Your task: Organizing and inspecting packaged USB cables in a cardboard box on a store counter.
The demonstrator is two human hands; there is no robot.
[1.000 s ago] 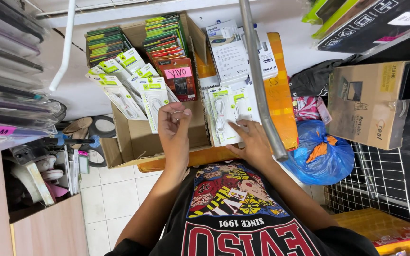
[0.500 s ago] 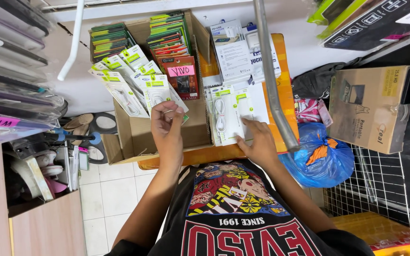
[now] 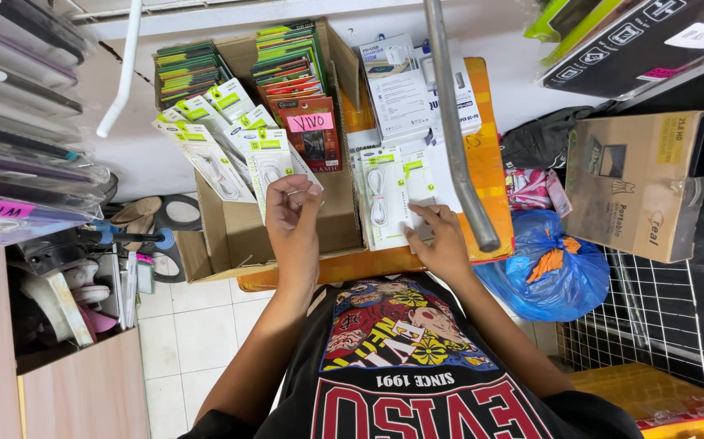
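White cable packs [image 3: 266, 162] fan out of the cardboard box [image 3: 234, 232], their lower ends hidden behind the left hand [image 3: 293, 213], whose fingers pinch closed on the nearest pack's edge. To the right, the right hand [image 3: 441, 240] lies flat and open on a second stack of cable packs [image 3: 386, 195] on the orange tabletop [image 3: 482, 122]. A grey pole [image 3: 457, 138] crosses and hides part of the far boxes.

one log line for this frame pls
left hand: holds cable pack over cardboard box | right hand: on stack of cable packs | orange board underneath
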